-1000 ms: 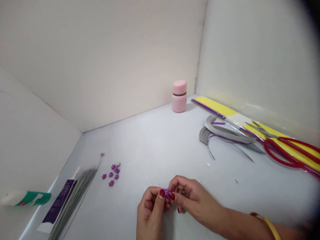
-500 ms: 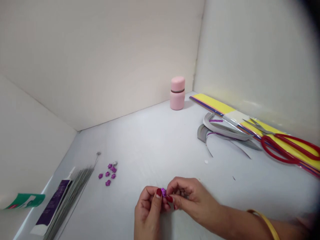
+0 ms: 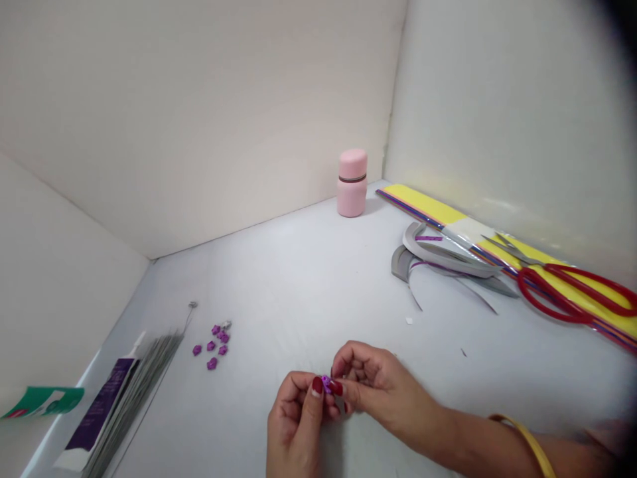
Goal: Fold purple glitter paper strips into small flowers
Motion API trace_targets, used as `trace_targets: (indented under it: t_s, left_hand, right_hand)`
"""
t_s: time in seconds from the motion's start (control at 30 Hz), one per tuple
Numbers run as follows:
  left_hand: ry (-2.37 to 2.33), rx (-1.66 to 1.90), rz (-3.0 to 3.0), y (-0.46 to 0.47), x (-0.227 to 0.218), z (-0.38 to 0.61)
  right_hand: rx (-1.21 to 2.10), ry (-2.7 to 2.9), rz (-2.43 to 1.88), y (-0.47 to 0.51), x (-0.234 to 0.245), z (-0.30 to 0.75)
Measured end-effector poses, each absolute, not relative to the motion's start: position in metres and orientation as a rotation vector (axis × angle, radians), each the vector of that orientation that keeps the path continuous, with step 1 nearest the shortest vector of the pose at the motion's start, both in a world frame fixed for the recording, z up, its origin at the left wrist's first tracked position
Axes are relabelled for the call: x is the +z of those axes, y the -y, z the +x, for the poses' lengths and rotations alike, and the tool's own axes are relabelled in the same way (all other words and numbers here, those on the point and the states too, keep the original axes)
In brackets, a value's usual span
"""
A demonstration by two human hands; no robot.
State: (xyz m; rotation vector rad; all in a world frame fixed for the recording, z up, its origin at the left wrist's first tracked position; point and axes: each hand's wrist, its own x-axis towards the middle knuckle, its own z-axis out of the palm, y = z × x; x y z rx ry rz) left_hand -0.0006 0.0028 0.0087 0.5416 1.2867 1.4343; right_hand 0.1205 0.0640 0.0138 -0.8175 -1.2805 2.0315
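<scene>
Small purple glitter foam flower (image 3: 326, 384) pinched between left hand (image 3: 294, 425) and right hand (image 3: 383, 388) above white counter (image 3: 298, 292); right knuckles sit slightly higher than before, both grips still clenched on it.

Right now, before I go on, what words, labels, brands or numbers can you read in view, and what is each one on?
Nothing can be read for certain.
White tube with purple label: printing too small and blurred to read.
Tube with green label: marks too blurred to read.
</scene>
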Motion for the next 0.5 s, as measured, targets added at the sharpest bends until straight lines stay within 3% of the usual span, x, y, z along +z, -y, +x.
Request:
trace_targets:
  t_s: [0.5]
  left_hand:
    - [-1.148,1.346,0.174,-0.008,0.022,-0.001]
  right_hand:
    - [2.287,1.085,-0.836,-0.070,0.021,0.122]
